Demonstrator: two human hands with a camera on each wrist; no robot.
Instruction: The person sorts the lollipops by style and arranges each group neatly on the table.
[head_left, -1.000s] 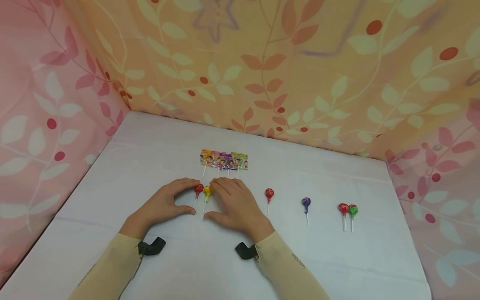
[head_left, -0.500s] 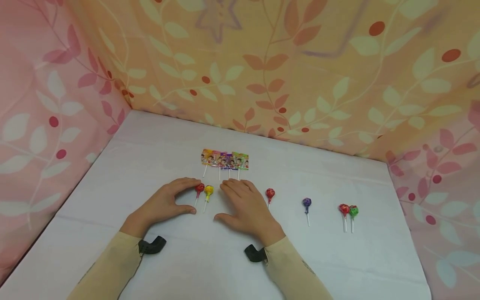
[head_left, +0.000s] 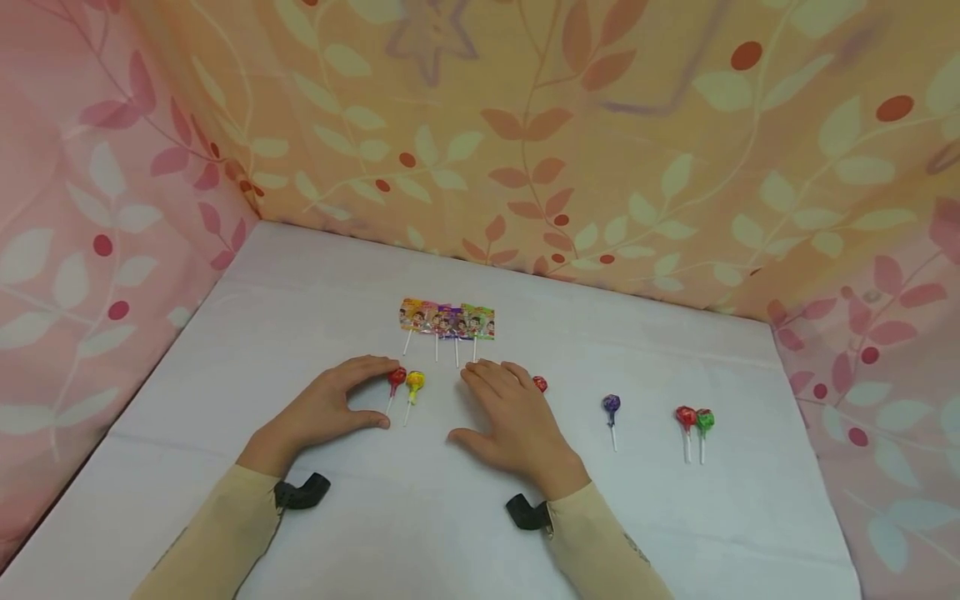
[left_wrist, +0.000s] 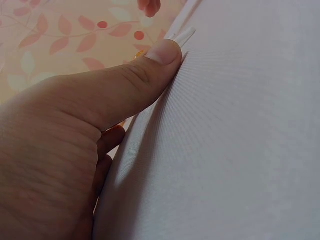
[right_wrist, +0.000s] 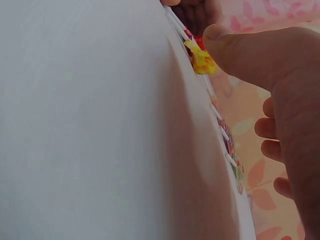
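— Where is the small red round lollipop?
— On the white tabletop, poking out by the right hand — fingers spread flat, holding nothing.
— And the left hand?
— Open, touching another red lollipop. Slide gently, pinch the stick.

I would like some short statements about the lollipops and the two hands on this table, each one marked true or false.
1. The left hand rests beside the red lollipop. True.
2. The yellow lollipop lies between the two hands. True.
3. The right hand holds the purple lollipop. False: that one lies apart, untouched.
4. The green lollipop lies alone. False: a red one lies right beside it.
5. The flat wrapped lollipops lie farther back. True.
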